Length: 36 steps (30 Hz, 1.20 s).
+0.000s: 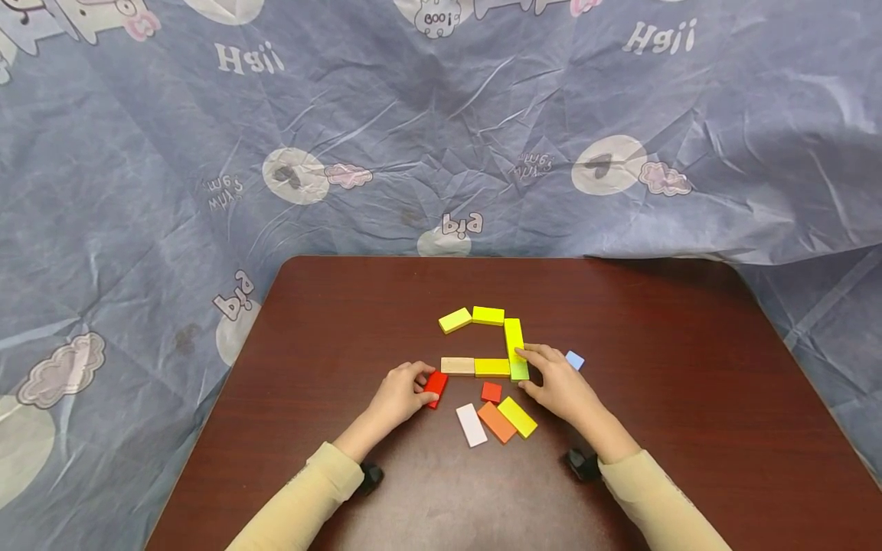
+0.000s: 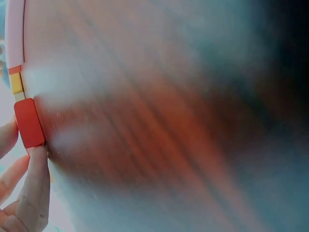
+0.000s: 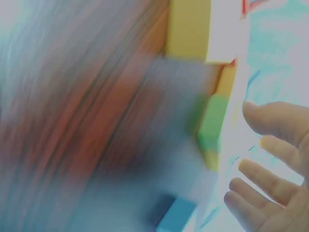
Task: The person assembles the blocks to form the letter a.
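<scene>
Red block (image 1: 436, 389), pinched by left hand (image 1: 402, 392): square to tan block (image 1: 458, 366). With right hand (image 1: 560, 381) relaxed, gripping nothing, avoid nudging green block (image 1: 518, 373).

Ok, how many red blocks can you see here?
2: a longer red block pinched in the left hand, and a small red square lying just beyond the orange block. The hands could be hiding another.

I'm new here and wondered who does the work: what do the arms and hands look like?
They're a person's. The left hand and right hand are bare, without gloves. The left sleeve and right sleeve are pale yellow. A small black device shows beside each cuff, left and right; no cables are visible.
</scene>
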### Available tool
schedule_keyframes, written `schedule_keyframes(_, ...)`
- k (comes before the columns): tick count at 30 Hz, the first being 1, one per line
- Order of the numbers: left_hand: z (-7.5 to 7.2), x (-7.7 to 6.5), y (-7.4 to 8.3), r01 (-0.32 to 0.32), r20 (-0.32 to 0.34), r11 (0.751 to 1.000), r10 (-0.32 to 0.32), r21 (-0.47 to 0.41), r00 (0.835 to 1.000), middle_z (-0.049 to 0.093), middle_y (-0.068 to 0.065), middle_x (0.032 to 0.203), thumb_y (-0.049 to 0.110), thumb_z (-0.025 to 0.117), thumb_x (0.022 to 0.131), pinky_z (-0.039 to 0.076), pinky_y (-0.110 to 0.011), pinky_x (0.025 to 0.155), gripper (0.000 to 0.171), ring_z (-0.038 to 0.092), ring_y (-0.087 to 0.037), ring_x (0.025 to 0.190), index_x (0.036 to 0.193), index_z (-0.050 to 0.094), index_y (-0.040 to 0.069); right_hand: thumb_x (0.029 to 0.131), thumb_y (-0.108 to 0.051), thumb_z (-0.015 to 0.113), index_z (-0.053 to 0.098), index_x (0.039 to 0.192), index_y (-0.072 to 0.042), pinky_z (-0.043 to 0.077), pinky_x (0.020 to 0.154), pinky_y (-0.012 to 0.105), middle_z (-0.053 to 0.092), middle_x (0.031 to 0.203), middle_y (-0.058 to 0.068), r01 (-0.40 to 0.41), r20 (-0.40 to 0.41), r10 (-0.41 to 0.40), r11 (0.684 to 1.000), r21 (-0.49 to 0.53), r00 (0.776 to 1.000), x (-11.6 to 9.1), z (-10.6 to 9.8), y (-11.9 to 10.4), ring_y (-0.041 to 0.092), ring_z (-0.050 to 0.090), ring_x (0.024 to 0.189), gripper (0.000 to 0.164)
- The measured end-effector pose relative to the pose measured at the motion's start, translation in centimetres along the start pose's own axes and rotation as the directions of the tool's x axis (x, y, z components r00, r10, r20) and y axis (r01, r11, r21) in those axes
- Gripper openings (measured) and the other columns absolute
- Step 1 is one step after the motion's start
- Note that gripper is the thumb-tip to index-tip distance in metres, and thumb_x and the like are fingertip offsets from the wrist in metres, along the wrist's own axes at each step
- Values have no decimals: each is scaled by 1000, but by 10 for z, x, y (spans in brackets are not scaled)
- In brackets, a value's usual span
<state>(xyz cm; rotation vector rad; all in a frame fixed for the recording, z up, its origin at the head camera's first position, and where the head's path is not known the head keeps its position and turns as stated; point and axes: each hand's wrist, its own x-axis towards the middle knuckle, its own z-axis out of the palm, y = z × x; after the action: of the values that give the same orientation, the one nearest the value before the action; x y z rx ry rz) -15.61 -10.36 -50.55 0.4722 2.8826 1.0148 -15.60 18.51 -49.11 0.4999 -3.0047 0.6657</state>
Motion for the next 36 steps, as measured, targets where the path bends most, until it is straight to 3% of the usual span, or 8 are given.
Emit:
schedule_keyframes(5, -2, 3, -1, 33, 32, 999, -32, -17, 999, 64, -7, 86, 10, 85, 76, 52, -26, 68, 38, 63, -14, 73, 110, 68, 2, 78, -19, 83, 70, 116, -7, 55, 87, 43, 67, 112, 10, 56, -105, -57, 998, -10, 993, -12, 4, -30, 28, 61, 103, 42)
schedule_keyframes(10, -1, 6, -2, 48, 50, 999, -47, -23, 998, 66, -7, 87, 11, 85, 75, 52, -25, 69, 38, 64, -13, 73, 108, 68, 4, 75, -20, 86, 73, 97, -11, 54, 73, 33, 66, 92, 0, 133, -164, -134, 991, -17, 977, -27, 22, -60, 18, 59, 85, 27)
schedule_keyframes(18, -1, 9, -3, 70, 69, 997, -68, -33, 995, 66, -6, 86, 12, 85, 76, 52, -25, 68, 37, 63, -11, 72, 108, 69, 7, 67, -30, 90, 69, 92, -8, 46, 56, 27, 52, 80, 0, 94, -173, -114, 989, -117, 978, -42, 47, -91, 15, 51, 72, 39)
schedule_keyframes(28, -2, 9, -3, 76, 71, 996, -73, -48, 995, 66, -6, 86, 12, 85, 75, 52, -26, 68, 37, 63, -12, 73, 108, 69, 6, 68, -19, 90, 68, 95, -1, 53, 63, 33, 57, 86, 7, 36, -174, -62, 988, -148, 983, -52, 57, -109, 20, 58, 74, 39)
schedule_keyframes(36, -2, 8, -2, 72, 67, 996, -69, -50, 995, 66, -6, 86, 11, 85, 75, 53, -27, 69, 37, 64, -13, 73, 108, 68, 6, 65, -13, 91, 74, 97, -4, 51, 65, 29, 56, 82, 3, 147, -173, -169, 980, -132, 970, -48, 55, -106, 16, 55, 75, 37)
